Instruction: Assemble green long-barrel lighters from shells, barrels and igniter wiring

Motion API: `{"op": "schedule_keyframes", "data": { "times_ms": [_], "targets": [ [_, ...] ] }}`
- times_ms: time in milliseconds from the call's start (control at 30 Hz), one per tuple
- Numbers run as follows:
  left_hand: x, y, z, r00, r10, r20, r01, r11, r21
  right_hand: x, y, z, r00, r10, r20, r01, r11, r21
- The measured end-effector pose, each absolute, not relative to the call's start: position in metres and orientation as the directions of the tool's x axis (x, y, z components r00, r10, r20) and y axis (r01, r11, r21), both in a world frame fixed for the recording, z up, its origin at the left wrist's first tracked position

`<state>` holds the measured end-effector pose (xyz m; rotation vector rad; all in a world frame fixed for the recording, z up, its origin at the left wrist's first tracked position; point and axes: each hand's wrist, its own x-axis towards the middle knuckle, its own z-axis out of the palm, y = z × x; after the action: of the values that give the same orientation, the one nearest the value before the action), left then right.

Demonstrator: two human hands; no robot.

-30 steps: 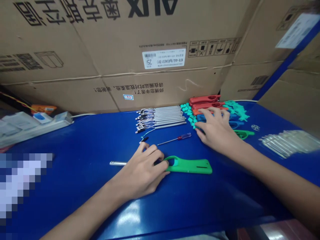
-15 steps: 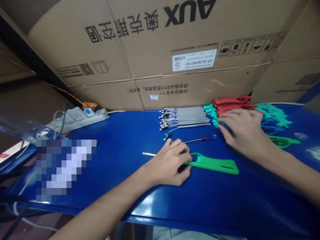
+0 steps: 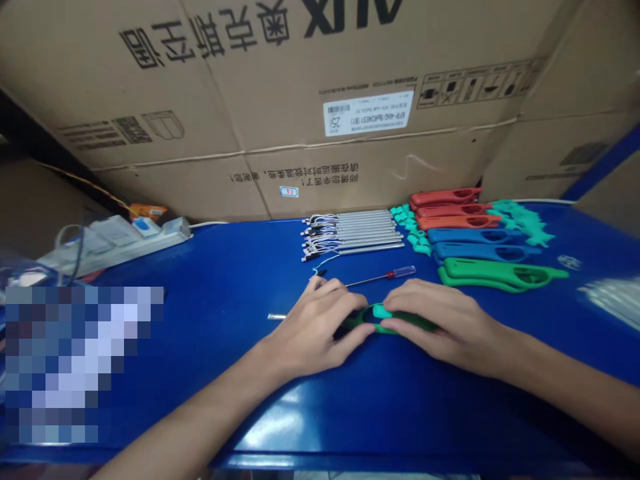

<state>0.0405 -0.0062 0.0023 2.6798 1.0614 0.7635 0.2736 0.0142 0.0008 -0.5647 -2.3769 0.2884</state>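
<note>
A green lighter casing (image 3: 367, 315) lies low over the blue table, with a thin metal tube (image 3: 277, 317) sticking out to its left. My left hand (image 3: 320, 323) is closed around the casing's left end, fingers behind and thumb in front. A small teal plastic piece (image 3: 383, 311) sits at the casing's opening. My right hand (image 3: 445, 320) pinches it between thumb and fingertips, and covers most of the casing's right end. Just behind my hands lies a screwdriver (image 3: 395, 273) with a clear and red handle.
Metal tubes with wires (image 3: 370, 230) lie in a row at the back. Beside them are small teal caps (image 3: 417, 240), red casings (image 3: 445, 198), blue casings (image 3: 480, 250), green casings (image 3: 500, 272) and teal parts (image 3: 525, 223). A power strip (image 3: 120, 243) and cardboard box (image 3: 280, 133) stand behind.
My right hand has come left and down from the pile of casings to the green casing, at the teal piece. My left hand keeps its hold. The view has shifted right.
</note>
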Motion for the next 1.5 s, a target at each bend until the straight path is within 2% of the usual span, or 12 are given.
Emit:
{"op": "schedule_keyframes", "data": {
  "times_ms": [267,733,833,1000,1167,1300,1500],
  "targets": [
    [0.046,-0.007,0.002,0.662,0.586,0.467,0.505,-0.809,0.299,0.272,0.010,0.002,-0.720,0.438,0.539,0.290,0.895,-0.340],
    [0.047,-0.006,0.005,0.631,0.552,0.545,0.393,-0.833,0.389,0.272,0.010,0.004,-0.692,0.451,0.563,0.269,0.886,-0.379],
    [0.046,-0.005,0.002,0.621,0.549,0.560,0.382,-0.835,0.396,0.272,0.011,0.003,-0.697,0.463,0.548,0.286,0.880,-0.380],
    [0.047,-0.005,-0.003,0.590,0.502,0.633,0.298,-0.863,0.407,0.271,0.008,0.000,-0.635,0.480,0.605,0.293,0.875,-0.386],
    [0.049,-0.008,-0.003,0.580,0.463,0.670,0.249,-0.884,0.396,0.269,0.004,0.000,-0.632,0.546,0.549,0.354,0.835,-0.421],
    [0.050,-0.008,-0.003,0.578,0.466,0.670,0.248,-0.883,0.399,0.268,0.003,0.002,-0.639,0.567,0.520,0.399,0.822,-0.407],
    [0.046,-0.008,0.002,0.584,0.537,0.610,0.387,-0.844,0.372,0.269,0.007,0.002,-0.587,0.573,0.572,0.358,0.817,-0.451]
  ]
}}
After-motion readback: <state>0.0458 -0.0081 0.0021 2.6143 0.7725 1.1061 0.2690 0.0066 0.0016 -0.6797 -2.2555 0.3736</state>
